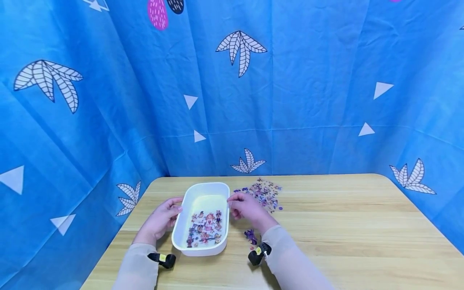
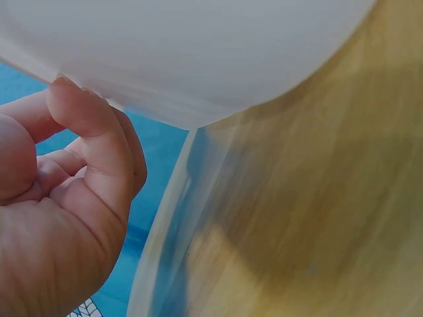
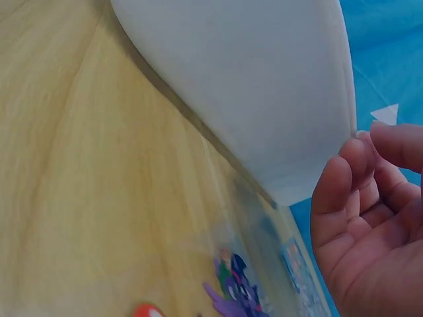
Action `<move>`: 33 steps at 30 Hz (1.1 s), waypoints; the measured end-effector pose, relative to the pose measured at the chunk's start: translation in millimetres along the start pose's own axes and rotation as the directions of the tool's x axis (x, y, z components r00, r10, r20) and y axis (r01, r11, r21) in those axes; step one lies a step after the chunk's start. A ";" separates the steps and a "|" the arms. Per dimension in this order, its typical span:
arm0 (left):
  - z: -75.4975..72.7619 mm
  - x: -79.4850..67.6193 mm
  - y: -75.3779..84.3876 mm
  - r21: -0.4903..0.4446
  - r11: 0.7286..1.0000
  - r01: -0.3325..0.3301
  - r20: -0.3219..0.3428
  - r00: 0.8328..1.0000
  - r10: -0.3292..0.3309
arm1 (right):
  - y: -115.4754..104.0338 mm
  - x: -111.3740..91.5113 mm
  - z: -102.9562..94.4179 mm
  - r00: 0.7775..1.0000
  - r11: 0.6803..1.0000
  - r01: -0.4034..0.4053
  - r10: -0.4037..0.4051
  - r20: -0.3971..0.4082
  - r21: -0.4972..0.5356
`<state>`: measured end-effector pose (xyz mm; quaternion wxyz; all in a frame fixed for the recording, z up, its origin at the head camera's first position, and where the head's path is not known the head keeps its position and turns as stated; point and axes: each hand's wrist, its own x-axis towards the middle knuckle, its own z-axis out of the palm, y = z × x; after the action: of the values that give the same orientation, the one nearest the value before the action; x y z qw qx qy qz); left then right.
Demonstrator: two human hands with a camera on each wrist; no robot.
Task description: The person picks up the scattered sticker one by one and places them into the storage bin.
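A white rectangular tub [image 1: 204, 252] with rounded corners is between the two hands in the head view. Small colourful cartoon cutouts [image 1: 208, 227] lie spread over its floor, mostly toward the near end. On the tub's left side, the left hand [image 1: 161, 219] pinches the rim between thumb and fingers. The right hand [image 1: 248, 207] grips the opposite rim the same way. From the left wrist, the tub's outer wall [image 2: 198, 59] shows above curled fingers [image 2: 99, 132]. The right wrist view has fingertips [image 3: 353, 158] at the tub's edge.
Beyond the right hand, a loose heap of small cutouts [image 1: 266, 195] is scattered on the wooden table [image 1: 344, 225]. A purple cartoon figure [image 1: 251, 237] lies beside the right wrist, near a small orange-red piece [image 3: 147, 310]. Blue patterned cloth [image 1: 308, 88] hangs behind and along the sides.
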<state>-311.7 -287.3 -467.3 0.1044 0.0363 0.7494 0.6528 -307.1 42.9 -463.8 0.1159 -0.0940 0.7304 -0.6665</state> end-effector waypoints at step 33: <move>-1.1 -0.3 1.9 -0.024 1.000 0.002 0.020 1.000 -0.002 | 5.2 -29.9 -72.2 0.998 0.997 -0.016 0.021 0.063 -0.081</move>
<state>-311.8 -288.2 -465.2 0.1128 0.0407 0.7405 0.6613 -299.8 120.8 -461.5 0.1415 -0.1133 0.7533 -0.6321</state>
